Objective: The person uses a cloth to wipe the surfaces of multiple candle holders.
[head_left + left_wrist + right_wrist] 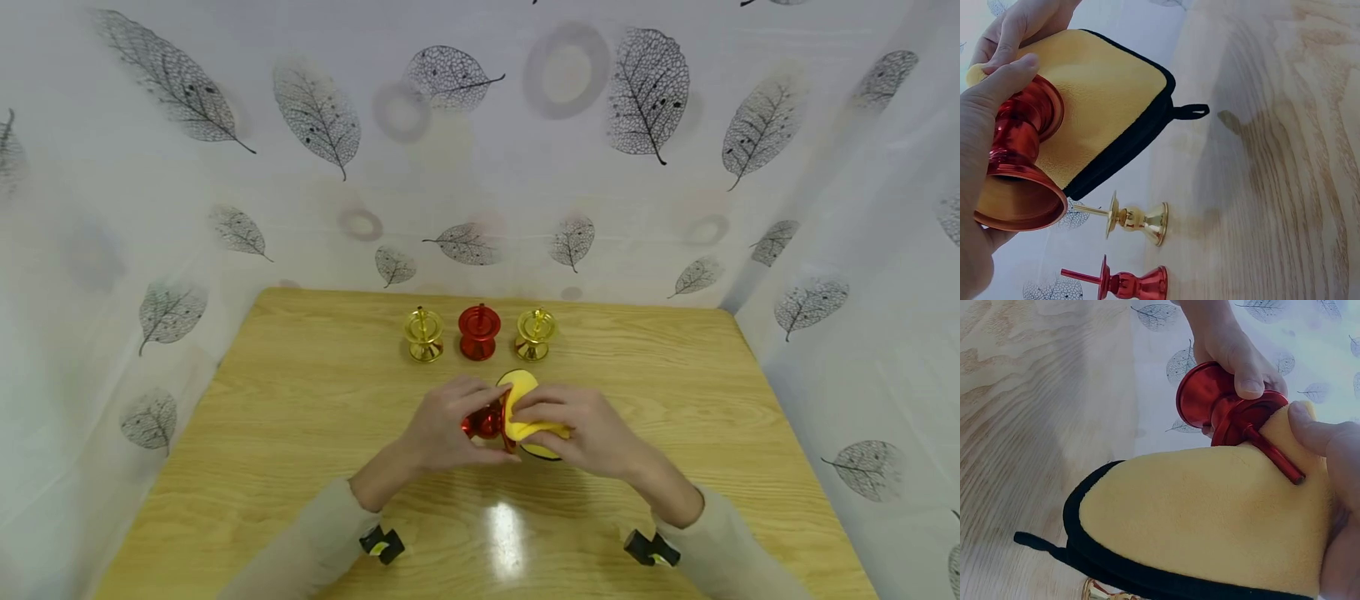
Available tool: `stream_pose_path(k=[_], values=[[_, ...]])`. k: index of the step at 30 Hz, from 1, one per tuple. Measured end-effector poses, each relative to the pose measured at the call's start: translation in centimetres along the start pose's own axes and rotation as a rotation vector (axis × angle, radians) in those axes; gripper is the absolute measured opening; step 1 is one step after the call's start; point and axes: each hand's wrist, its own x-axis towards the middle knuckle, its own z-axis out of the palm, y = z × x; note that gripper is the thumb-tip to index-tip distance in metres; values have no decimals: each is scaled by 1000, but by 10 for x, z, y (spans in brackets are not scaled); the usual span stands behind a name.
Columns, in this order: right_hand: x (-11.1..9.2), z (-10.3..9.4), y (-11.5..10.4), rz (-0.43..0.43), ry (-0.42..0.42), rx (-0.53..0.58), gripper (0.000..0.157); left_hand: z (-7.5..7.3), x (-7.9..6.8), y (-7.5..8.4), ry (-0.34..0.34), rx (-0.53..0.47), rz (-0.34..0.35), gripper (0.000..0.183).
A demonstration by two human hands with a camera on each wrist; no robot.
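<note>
My left hand (441, 429) grips a shiny red candlestick (1205, 397) around its body, tilted onto its side above the table. The flared base faces left, and a thin spike (1275, 456) sticks out of its dish toward the right. With thumb and fingers, my right hand (592, 429) pinches a folded yellow cloth (1107, 94) edged in black, which has a small black loop (1191, 112). The cloth touches the dish rim and lies behind the spike in the right wrist view. Some of my right fingers are hidden behind the cloth there.
Farther back on the wooden table (315, 375) stand three upright candlesticks in a row: a gold one (425, 336), a red one (478, 333) and another gold one (534, 336). A leaf-patterned curtain (510, 183) borders the table's back and sides.
</note>
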Motion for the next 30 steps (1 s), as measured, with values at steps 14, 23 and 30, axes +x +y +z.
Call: stream_pose_path(k=[14, 23, 30], values=[[-11, -22, 0, 137, -7, 78, 33, -8, -3, -3, 0, -10, -39, 88], [-15, -17, 0, 342, 45, 344, 29, -3, -8, -8, 26, -32, 5, 90], [-9, -3, 2, 285, 8, 385, 25, 3, -5, -6, 12, 0, 63, 88]])
